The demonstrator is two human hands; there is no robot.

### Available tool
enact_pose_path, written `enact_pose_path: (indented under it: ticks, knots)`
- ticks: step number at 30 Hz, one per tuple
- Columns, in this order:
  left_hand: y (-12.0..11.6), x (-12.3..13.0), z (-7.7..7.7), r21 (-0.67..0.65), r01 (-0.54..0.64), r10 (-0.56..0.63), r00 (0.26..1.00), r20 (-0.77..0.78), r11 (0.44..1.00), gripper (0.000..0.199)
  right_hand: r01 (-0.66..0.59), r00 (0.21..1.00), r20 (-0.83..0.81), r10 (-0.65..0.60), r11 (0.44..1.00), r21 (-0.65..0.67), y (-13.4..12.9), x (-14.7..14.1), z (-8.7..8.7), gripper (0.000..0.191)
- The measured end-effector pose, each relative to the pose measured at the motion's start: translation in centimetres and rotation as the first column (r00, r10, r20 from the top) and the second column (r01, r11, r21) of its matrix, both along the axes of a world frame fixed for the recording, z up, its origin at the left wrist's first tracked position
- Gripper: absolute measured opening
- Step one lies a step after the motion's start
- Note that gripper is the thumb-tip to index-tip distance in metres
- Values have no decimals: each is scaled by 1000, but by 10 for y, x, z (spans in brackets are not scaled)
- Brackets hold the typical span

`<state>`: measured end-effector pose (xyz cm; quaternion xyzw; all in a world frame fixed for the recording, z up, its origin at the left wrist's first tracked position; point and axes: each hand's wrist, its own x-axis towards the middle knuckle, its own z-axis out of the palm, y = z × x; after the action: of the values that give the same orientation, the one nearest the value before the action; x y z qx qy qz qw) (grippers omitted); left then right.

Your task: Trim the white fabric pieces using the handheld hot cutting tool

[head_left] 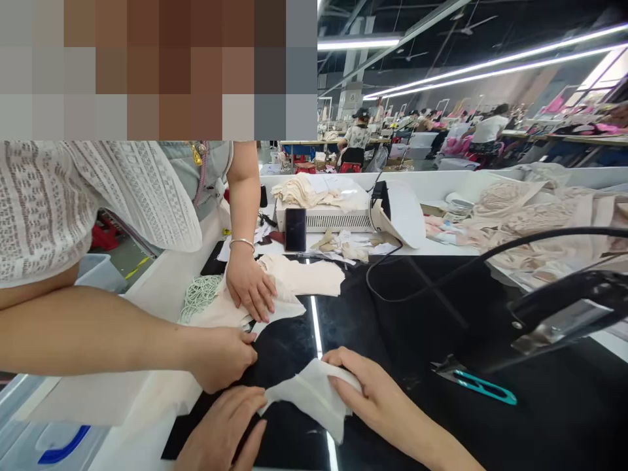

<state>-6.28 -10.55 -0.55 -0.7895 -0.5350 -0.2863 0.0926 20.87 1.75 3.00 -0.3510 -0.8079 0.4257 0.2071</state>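
A small white piece of fabric stretches between my two hands over the black tabletop. My right hand pinches its right end between thumb and fingers. At its left end, my left hand has the fabric's narrow tip at its fingertips. Just beyond my left hand is a co-worker's closed hand. That person's other hand, with a bracelet, presses flat on cream fabric pieces. Turquoise thread snips lie to the right of my right hand.
A black machine arm and a cable reach in from the right. Behind the tabletop stand a phone, a white box and a white visor. Beige fabric is heaped at the back right. Green cord lies left.
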Motion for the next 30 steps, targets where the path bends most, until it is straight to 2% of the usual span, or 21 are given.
enact_pose_path:
  ticks: [3,5,6,8,11,13,16,17,20,22,23,25,27,30]
  knots:
    - [22,-1,-10,-75,69,-55,982,180,995,38,-27,999,-30,23,992,-121,0,-5,7,6]
    - [49,-9,-5,-165,169,-114,948,298,972,38,-52,997,-67,41,986,-161,2,-9,8,6]
    - [64,-14,1,-202,216,-141,932,333,955,33,-53,995,-87,38,983,-176,3,-11,9,7]
    - [92,-25,19,-320,331,-181,890,418,888,19,-46,991,-135,18,976,-212,7,-13,8,8]
    - [114,-30,40,-379,390,-191,864,466,839,24,-49,975,-224,-14,961,-272,11,-15,7,10]
    - [109,-20,42,-428,410,-166,849,501,806,31,-68,957,-287,-32,942,-330,11,-14,7,16]
    - [80,11,32,-519,418,-67,822,566,745,44,-73,939,-337,-69,918,-390,9,-8,7,31]
    - [68,22,30,-562,430,3,793,610,706,49,-55,943,-324,-82,918,-392,8,-5,6,35]
    - [41,47,34,-641,578,367,529,765,505,57,34,967,-226,-119,937,-348,6,5,4,42]
    - [34,56,43,-608,660,500,381,777,441,58,66,972,-196,-134,946,-316,5,10,2,45]
    - [32,59,48,-588,684,522,343,781,431,57,72,972,-193,-136,949,-306,4,12,2,47]
    - [33,63,54,-553,720,514,314,799,420,55,58,970,-208,-125,952,-300,2,14,3,53]
    - [35,66,55,-526,748,471,322,821,405,55,2,965,-250,-79,955,-297,0,14,7,61]
    - [38,70,52,-504,779,404,353,844,373,59,-154,937,-347,41,940,-305,-5,9,14,69]
